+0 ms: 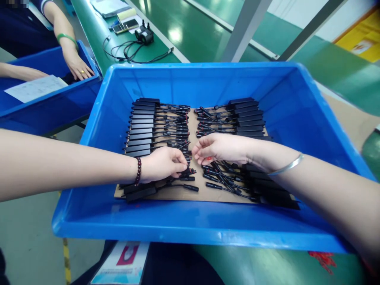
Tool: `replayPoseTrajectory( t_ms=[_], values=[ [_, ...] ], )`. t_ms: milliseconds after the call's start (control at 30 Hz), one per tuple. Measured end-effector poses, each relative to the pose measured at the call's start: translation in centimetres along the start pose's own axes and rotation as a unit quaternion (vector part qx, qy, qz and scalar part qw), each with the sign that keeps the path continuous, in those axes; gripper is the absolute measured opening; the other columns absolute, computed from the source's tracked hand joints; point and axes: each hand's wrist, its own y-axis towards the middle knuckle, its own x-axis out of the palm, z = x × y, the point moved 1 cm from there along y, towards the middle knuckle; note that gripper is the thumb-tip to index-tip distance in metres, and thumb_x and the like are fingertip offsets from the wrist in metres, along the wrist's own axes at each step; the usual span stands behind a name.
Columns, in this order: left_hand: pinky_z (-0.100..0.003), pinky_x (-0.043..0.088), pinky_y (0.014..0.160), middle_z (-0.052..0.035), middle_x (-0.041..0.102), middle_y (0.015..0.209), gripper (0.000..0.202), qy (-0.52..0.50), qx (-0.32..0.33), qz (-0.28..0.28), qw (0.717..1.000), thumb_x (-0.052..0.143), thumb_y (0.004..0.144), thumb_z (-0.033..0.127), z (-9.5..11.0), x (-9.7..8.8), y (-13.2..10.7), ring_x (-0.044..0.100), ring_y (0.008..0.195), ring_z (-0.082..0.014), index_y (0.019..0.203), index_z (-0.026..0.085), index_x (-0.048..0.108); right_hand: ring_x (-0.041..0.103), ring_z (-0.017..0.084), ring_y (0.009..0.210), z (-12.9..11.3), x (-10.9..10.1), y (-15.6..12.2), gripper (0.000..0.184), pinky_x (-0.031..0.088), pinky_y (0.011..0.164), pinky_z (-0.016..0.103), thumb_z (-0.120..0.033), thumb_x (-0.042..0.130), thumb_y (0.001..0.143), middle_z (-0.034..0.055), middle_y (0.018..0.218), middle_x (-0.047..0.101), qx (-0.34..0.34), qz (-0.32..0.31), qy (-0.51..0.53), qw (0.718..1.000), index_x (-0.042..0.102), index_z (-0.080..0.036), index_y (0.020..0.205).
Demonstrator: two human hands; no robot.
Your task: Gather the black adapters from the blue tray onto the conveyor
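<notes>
A blue plastic bin (190, 227) holds two rows of black box-shaped adapters with short cables, the left row (141, 131) and the right row (247, 114), on a cardboard sheet (192, 138). Their cable ends face each other across the middle. My left hand (163, 164) is closed over the left row, thumb and fingers pinching a black cable connector (190, 171) that has a red tip. Opposite it, my right hand (218, 149) hovers over the right row's connectors with fingers curled together. A small red bit (209, 158) shows by those fingers; whether they grip it is hidden.
Red loose pieces (323, 259) lie on the green surface at the bin's front right. Behind it, a green table (101, 39) carries a phone (125, 26) and a black device with cables (144, 35). Another person's hand (77, 65) rests on a second blue bin (59, 97) at left.
</notes>
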Motion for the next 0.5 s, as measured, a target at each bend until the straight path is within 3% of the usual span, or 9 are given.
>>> replayPoseTrajectory(
  t_ms=[133,233,300,400,500],
  values=[
    [-0.026,0.051,0.063,-0.0002,0.057,0.072,0.018,0.014,0.001,0.006,1.0,0.053,0.073,0.028,0.1,0.1,-0.1,0.058,0.061,-0.0092,0.085,0.015,0.051,0.06,0.012,0.074,-0.9,-1.5,-0.8,0.025,0.052,0.068,0.023,-0.004,0.064,0.062,0.0026,0.079,0.063,-0.055,-0.027,-0.064,0.996,0.06,-0.012,0.085],
    [-0.025,0.05,0.059,-0.001,0.059,0.073,0.025,0.092,0.047,-0.006,0.995,0.052,0.071,0.027,0.0,-0.1,0.1,0.057,0.059,-0.0104,0.094,0.017,0.049,0.061,0.013,0.073,-3.4,-2.1,-3.2,0.021,0.052,0.068,0.025,-0.007,0.066,0.064,0.0015,0.075,0.064,-0.089,0.027,-0.096,0.991,0.061,-0.013,0.083],
    [-0.025,0.049,0.062,-0.0016,0.061,0.077,0.029,0.171,0.106,-0.018,0.979,0.052,0.07,0.027,0.1,-0.3,0.2,0.058,0.062,-0.0117,0.098,0.019,0.049,0.061,0.011,0.07,-5.3,-2.0,-6.5,0.016,0.052,0.067,0.023,-0.007,0.063,0.068,0.0007,0.073,0.063,-0.137,0.117,-0.146,0.973,0.061,-0.012,0.083],
    [-0.027,0.047,0.072,-0.0025,0.063,0.087,0.035,0.293,0.184,-0.045,0.937,0.052,0.071,0.034,0.6,-0.3,-0.3,0.059,0.077,-0.0153,0.103,0.021,0.05,0.061,0.009,0.068,-6.6,-1.1,-13.7,0.009,0.05,0.064,0.02,-0.009,0.057,0.075,0.0004,0.073,0.063,-0.204,0.303,-0.246,0.898,0.061,-0.012,0.083],
    [-0.032,0.043,0.084,-0.0031,0.061,0.103,0.042,0.391,0.217,-0.077,0.891,0.05,0.073,0.043,1.1,-0.2,-1.4,0.057,0.092,-0.0203,0.11,0.025,0.049,0.061,0.011,0.071,-3.5,0.5,-21.0,0.007,0.05,0.066,0.023,-0.016,0.057,0.077,0.0023,0.077,0.063,-0.201,0.475,-0.25,0.82,0.06,-0.015,0.084]
  ],
)
